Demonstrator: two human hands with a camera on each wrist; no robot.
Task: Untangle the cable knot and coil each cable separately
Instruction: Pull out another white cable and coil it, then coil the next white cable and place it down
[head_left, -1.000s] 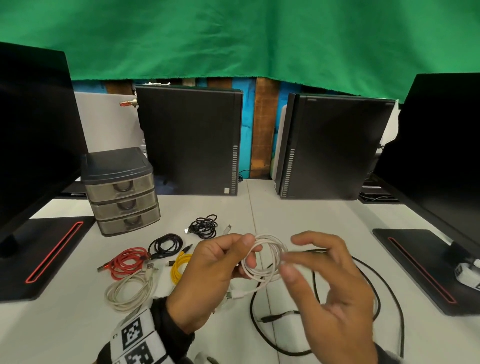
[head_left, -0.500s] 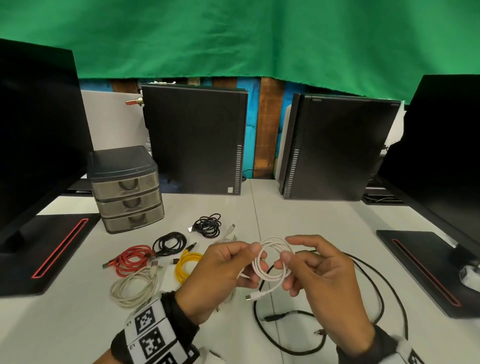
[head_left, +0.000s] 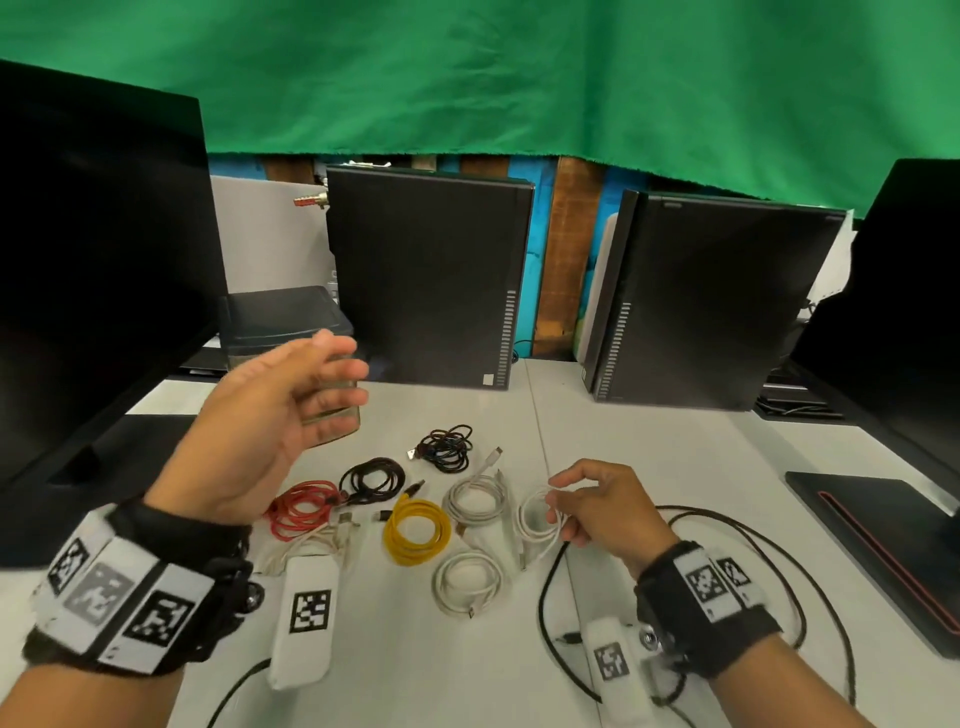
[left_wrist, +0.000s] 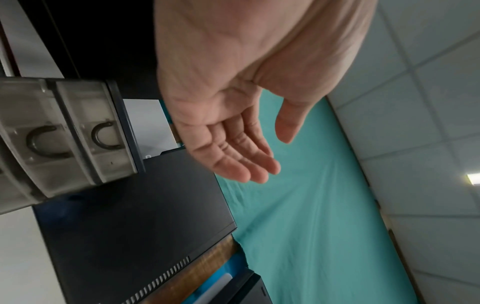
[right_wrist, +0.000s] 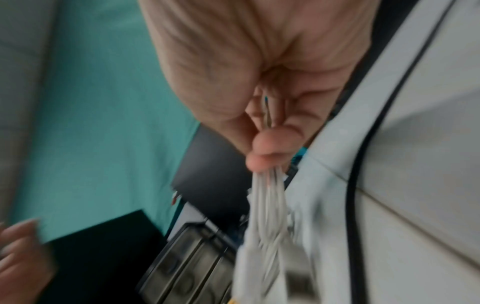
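The right hand (head_left: 605, 512) pinches the light, springy white coil (head_left: 537, 519), best held across all loops, while the left hand (head_left: 275, 415) hovers open, holding nothing.

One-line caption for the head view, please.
Right hand sets white coil beside other coiled cables; left hand open.

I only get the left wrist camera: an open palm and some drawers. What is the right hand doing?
Observer: The right hand pinches a coiled white cable.
Operator: Is any cable uncoiled?
Observer: Yes, a long black cable lies loose on the table around the right wrist.
Operator: Any finished coils?
Observer: Several lie between the hands, among them a yellow coil and a red coil.
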